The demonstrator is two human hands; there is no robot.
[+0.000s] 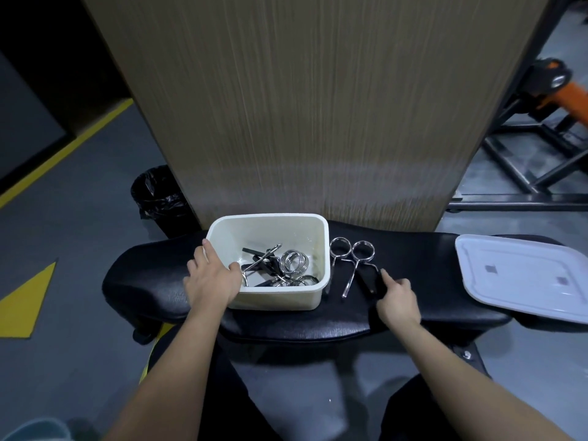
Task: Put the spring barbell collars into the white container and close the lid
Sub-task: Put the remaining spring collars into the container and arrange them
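Observation:
The white container (313,240) stands open on a black padded bench (149,281), with several chrome spring collars (294,262) inside. My left hand (211,281) grips its near-left rim, thumb over the edge. Two more spring collars lie on the pad just right of the container: one (339,248) beside its wall, the other (362,251) further right. My right hand (397,302) rests on the pad with its fingertips on the black handle of the right collar. The white lid (521,275) lies flat at the bench's right end.
A tall wood-grain panel (318,106) rises directly behind the bench. A bin with a black bag (159,195) stands behind left. A black and orange machine frame (525,148) fills the right background. Grey floor with yellow markings (28,300) lies to the left.

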